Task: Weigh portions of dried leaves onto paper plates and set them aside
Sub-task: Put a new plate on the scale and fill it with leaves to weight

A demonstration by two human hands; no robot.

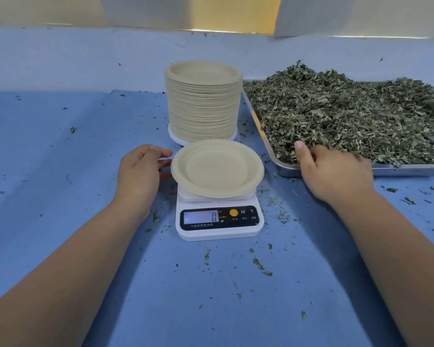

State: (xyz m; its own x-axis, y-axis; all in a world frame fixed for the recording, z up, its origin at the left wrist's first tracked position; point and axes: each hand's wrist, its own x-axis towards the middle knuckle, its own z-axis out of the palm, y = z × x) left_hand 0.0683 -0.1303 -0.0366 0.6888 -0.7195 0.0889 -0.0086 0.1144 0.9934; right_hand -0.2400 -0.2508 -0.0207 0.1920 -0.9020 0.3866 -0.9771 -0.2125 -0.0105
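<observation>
An empty beige paper plate lies on the white digital scale, whose display reads 0. My left hand sits just left of the plate, its loosely bent fingertips at the plate's left rim. My right hand is over the front left corner of the steel tray, thumb spread, fingers blurred and reaching into the heap of dried green leaves. Whether any leaves are held is hidden.
A tall stack of paper plates stands right behind the scale, close to the tray's left edge. Leaf crumbs are scattered over the blue table cover. A blue wall rises at the back.
</observation>
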